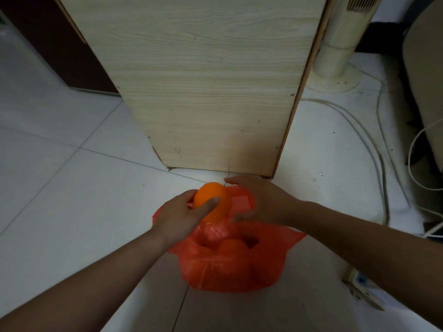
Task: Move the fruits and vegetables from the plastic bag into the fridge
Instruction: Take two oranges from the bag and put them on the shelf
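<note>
A red plastic bag (225, 267) lies open on the white tiled floor, with more orange fruit (231, 245) visible inside it. My left hand (178, 218) grips an orange (211, 202) just above the bag's far rim. My right hand (259, 202) hovers beside the orange with its fingers spread, over the bag's far edge; I cannot tell whether it touches the plastic. No fridge is recognisable in view.
A tall light-wood cabinet panel (203, 80) stands right behind the bag. A cream tower fan (335, 56) stands at the right with cables (374, 149) trailing over the floor. A power strip (362, 288) lies at the lower right. Dark furniture is at the far left.
</note>
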A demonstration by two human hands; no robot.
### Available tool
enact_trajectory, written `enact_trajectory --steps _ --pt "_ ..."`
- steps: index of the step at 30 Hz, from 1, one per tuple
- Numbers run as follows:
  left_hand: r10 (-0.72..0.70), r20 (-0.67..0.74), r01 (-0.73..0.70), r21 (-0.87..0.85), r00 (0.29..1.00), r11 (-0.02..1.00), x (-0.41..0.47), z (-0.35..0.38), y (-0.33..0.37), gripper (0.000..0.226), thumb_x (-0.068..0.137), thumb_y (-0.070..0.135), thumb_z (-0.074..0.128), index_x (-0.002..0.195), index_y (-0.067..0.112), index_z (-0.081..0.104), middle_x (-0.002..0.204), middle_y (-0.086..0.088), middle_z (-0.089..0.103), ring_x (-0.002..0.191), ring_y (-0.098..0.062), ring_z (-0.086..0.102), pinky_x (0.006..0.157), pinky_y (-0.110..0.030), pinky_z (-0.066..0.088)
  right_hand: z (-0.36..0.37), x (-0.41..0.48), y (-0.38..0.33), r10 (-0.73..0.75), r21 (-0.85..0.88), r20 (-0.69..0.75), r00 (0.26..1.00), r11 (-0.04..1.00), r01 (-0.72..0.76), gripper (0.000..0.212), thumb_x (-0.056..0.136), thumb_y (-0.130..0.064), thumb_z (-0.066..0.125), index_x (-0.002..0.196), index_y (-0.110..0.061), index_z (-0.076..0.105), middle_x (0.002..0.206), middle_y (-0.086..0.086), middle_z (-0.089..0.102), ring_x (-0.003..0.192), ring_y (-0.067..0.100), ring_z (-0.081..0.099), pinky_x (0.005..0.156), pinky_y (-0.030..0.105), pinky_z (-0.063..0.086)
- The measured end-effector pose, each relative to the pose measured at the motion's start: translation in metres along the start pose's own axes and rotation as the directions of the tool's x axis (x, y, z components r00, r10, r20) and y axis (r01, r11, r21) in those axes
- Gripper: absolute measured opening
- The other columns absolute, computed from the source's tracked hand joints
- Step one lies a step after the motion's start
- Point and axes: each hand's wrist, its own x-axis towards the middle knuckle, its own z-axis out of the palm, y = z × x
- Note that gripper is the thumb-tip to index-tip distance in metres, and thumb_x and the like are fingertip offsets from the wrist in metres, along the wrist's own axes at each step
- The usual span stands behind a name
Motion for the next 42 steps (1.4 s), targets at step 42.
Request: enact_trajectory --steps 42 --pt "0.472 0.543 -0.669 0.246 0.695 0.702 -0.043 0.035 -0.055 0.036 0.094 0.045 0.039 0.126 0.034 0.051 0.127 0.013 0.054 0.111 -0.002 0.050 0.090 -0.014 0.039 -0.010 -0.037 0.028 0.228 -0.372 0.208 0.951 0.918 -0.139 0.084 0.074 -0.043 0.073 0.140 -0.020 0.027 0.138 0.005 0.036 0.119 0.023 0.043 0.094 0.032 0.042"
